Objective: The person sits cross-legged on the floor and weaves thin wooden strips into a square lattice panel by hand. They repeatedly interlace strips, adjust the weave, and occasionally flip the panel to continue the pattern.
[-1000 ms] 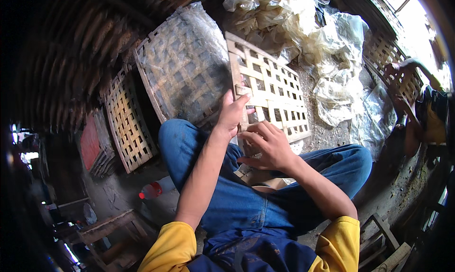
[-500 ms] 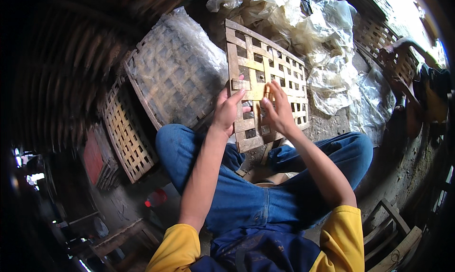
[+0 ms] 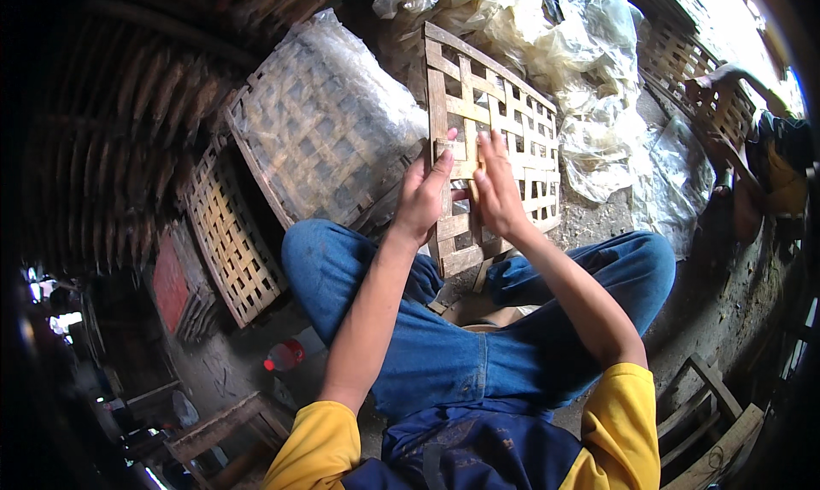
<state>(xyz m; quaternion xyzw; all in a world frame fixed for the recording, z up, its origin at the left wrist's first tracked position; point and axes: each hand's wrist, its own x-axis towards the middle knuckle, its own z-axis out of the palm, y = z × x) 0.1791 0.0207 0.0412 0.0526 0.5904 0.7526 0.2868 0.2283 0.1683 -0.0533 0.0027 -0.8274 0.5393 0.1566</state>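
Observation:
My left hand (image 3: 421, 198) grips the left wooden edge of an upright, slightly tilted lattice panel (image 3: 465, 108) of woven pale slats, thumb in front and fingertips showing through the gaps. Right of it, my right hand (image 3: 500, 189) lies against the slats with fingers stretched upward, near the middle of the panel. The panel stands above my crossed, jeans-clad legs. Behind it, to the left, leans a larger woven panel (image 3: 316, 140) covered in cloudy plastic.
Crumpled plastic sheets (image 3: 589, 89) heap behind. Left lie another woven panel (image 3: 232, 234), red-topped boards (image 3: 168, 281) and a red-capped bottle (image 3: 284, 353). Wooden frames flank me (image 3: 213, 422). At right, another person's arm (image 3: 743, 80) is beside more woven panels (image 3: 683, 59).
Since a second ago my right hand has moved up from the panel's lower corner onto its middle, fingers now straightened. The panel stands higher, still in my left hand.

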